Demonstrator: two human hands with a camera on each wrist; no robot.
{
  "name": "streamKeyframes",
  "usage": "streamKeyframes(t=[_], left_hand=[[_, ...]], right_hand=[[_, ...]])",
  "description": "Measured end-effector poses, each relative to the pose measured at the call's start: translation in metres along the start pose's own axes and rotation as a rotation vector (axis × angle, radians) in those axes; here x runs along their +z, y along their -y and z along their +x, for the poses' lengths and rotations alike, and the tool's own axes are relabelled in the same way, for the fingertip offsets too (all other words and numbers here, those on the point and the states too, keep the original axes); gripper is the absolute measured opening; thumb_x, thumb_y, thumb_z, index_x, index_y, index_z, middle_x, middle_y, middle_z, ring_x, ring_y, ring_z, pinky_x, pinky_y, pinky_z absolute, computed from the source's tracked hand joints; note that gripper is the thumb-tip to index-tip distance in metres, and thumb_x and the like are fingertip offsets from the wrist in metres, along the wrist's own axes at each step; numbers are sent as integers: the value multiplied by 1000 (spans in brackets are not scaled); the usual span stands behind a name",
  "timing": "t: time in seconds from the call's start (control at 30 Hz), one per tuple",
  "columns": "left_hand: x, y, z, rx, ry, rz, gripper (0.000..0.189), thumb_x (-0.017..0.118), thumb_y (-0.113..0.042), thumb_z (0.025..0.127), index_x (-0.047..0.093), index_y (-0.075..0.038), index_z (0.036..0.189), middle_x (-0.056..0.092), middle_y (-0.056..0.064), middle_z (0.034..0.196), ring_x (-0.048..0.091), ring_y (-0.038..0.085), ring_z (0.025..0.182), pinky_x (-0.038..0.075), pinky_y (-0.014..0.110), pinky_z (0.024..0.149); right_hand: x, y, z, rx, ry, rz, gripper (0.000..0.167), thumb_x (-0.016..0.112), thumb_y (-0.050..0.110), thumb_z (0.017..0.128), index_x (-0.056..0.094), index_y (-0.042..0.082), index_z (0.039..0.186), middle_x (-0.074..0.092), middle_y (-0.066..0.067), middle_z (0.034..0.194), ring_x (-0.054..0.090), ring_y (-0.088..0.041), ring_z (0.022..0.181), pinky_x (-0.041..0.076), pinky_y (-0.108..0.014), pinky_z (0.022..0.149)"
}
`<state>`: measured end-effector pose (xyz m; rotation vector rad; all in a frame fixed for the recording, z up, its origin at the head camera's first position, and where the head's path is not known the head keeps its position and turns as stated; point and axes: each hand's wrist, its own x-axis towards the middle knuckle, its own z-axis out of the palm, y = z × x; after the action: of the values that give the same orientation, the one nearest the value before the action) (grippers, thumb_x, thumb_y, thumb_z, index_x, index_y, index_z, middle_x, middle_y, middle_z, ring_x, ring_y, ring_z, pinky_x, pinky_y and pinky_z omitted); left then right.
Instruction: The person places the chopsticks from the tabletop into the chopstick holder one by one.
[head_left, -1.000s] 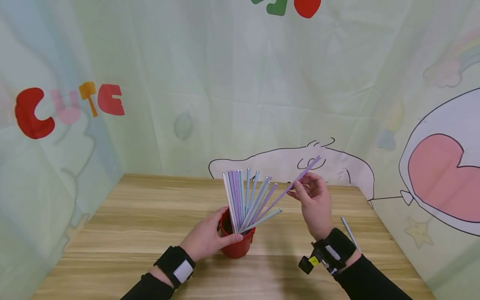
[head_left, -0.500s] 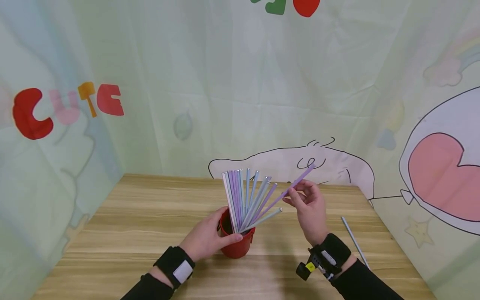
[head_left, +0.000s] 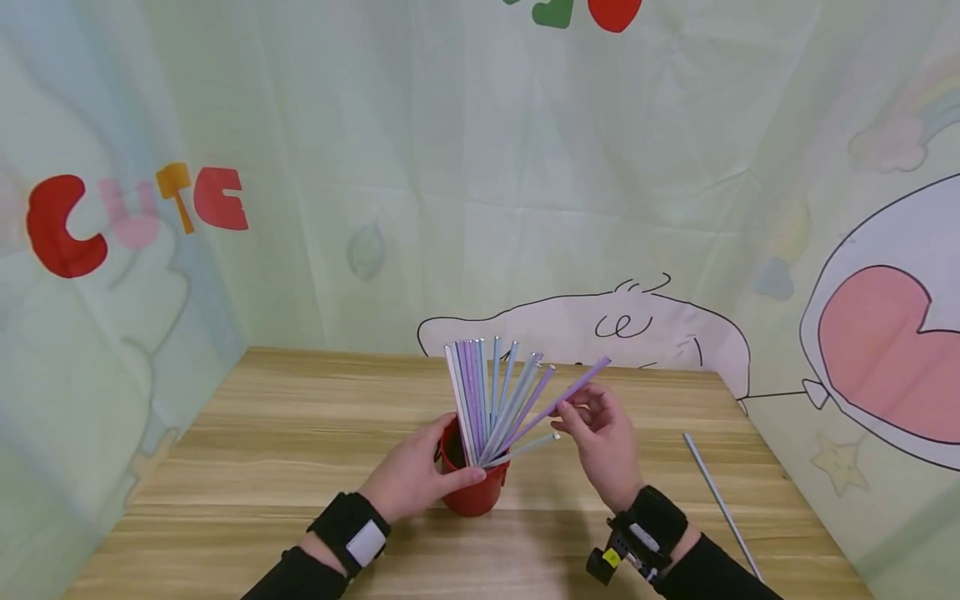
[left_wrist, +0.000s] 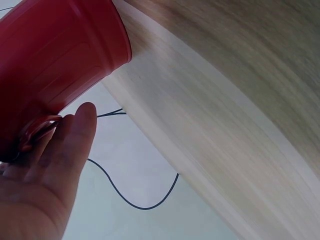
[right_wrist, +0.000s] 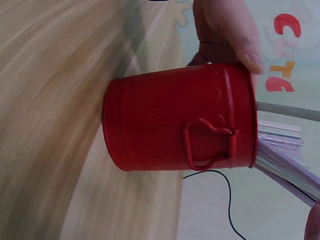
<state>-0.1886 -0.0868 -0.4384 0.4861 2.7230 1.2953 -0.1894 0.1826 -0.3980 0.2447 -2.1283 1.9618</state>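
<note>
A small red metal bucket [head_left: 472, 502] with side handles stands upright on the table, holding a fan of pastel drinking straws [head_left: 467, 400]. My left hand [head_left: 408, 479] grips its left side, the thumb over the rim; in the left wrist view the fingers [left_wrist: 75, 140] lie by a handle. With thumb and fingertips, my right hand [head_left: 603, 450] pinches a purple straw [head_left: 592, 374] that slants down among the others at the bucket's right. Its lower end is hidden. Just below it, a pale straw [head_left: 532, 446] leans low over the rim, near the right hand.
A single blue-grey straw [head_left: 720, 502] lies on the wooden table [head_left: 300, 433], right of my right forearm. Printed curtains [head_left: 525, 183] hang behind the table and on both sides. The table's far edge runs behind the bucket.
My right hand has moved down and left toward the bucket, lowering the purple straw. The low pale straw has dipped slightly. My left hand and the bucket have stayed put.
</note>
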Motion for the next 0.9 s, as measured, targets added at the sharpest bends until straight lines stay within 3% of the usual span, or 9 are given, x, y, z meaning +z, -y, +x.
streamKeyframes(t=[0.3,0.57,0.77,0.9], left_hand=[[0,-1,0,3,-3,-2,94,76,-67,79,40,-23,154,56,5,148,60,30,130,52,57,104],[0,0,-1,19,-7,0,93,75,-68,79,42,-21,152,58,5,146,61,29,128,52,55,105],[0,-1,-2,6,-15,11,96,75,-69,78,41,-20,153,57,5,147,60,28,130,51,55,106],[0,-1,-2,5,-16,12,96,75,-69,79,41,-20,153,58,5,146,60,28,129,51,55,106]], right_hand=[[9,-7,-9,16,56,-8,27,68,6,97,56,-1,120,68,-17,108,75,-18,94,63,-31,83],[13,-16,-15,35,138,-103,20,67,12,98,60,6,116,71,-15,109,74,-24,98,60,-28,88],[11,-21,-19,59,132,-128,17,65,6,99,62,5,115,72,-17,108,74,-20,95,59,-24,83],[7,-21,-20,70,134,-136,17,65,7,99,62,5,116,72,-19,106,73,-19,93,61,-30,82]])
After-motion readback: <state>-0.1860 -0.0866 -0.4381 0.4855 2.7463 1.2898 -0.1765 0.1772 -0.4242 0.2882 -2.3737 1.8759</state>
